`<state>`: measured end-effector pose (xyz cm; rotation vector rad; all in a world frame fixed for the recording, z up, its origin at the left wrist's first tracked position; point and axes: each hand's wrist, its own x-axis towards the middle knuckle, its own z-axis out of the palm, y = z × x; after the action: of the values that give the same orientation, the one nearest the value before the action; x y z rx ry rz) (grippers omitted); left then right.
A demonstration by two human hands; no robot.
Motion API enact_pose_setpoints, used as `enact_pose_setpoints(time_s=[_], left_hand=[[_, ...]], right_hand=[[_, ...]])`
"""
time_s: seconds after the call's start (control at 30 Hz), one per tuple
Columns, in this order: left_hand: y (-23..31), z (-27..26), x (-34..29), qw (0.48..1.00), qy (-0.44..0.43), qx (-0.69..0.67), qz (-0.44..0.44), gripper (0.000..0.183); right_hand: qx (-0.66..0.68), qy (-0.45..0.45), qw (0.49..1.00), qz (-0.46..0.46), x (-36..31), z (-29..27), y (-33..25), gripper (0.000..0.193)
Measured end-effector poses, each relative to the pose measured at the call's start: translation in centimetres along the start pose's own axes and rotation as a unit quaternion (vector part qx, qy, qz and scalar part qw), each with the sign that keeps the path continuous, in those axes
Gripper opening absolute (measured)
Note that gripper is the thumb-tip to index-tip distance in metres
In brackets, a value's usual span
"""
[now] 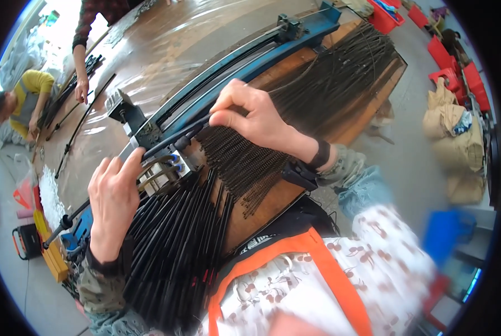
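A long black tube (169, 141) slants across the front end of a blue rail machine (250, 68), its knobbed end (66, 222) sticking out at lower left. My left hand (115, 193) is closed around it, thumb side toward the machine's metal block (165, 178) with blue fittings. Farther up the same tube, my right hand (255, 116) pinches it between thumb and bent fingers. Below my right wrist lies a bundle of thin ridged dark rods (242, 162). Smooth black tubes (169, 238) fan out beneath my hands, near my body.
Across the table, a co-worker's hand (81, 91) reaches over dark rods (88, 123) on plastic sheeting. Another person in yellow (38, 84) is at far left. Red bins (449, 78) and beige sacks (452, 140) stand at the right. A wooden board (368, 106) carries the bundle.
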<state>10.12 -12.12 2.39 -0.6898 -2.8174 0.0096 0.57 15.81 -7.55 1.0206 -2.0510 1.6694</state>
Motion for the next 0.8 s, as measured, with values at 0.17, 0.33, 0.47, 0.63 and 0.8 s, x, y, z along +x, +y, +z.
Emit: enact_pose_setpoints(time_s=[0.17,0.33,0.47,0.63,0.8], left_hand=[[-2.1,-1.2,-2.8,0.997,0.040,0.055,-0.047,0.029],[-1.6,-0.8,-2.0,0.998,0.035,0.043,0.003,0.033],[-1.7,-0.5,-2.0,0.999,0.034,0.028,-0.025,0.034],[-5.1,-1.6,-4.9,0.993,0.096,0.064,-0.034,0.032],[-10.8,-7.7,-8.9,0.957,0.171,0.131,-0.196,0.017]], right_hand=[[-0.267,-0.025,0.955,-0.128,-0.7,-2.0,2.7,0.030],[-0.203,0.022,0.950,-0.235,-0.4,0.8,3.2,0.036],[-0.194,0.033,0.953,-0.230,0.1,2.5,2.6,0.043],[-0.276,0.010,0.943,-0.185,1.4,0.4,4.3,0.041],[-0.272,-0.033,0.961,-0.039,1.2,-1.6,7.8,0.022]])
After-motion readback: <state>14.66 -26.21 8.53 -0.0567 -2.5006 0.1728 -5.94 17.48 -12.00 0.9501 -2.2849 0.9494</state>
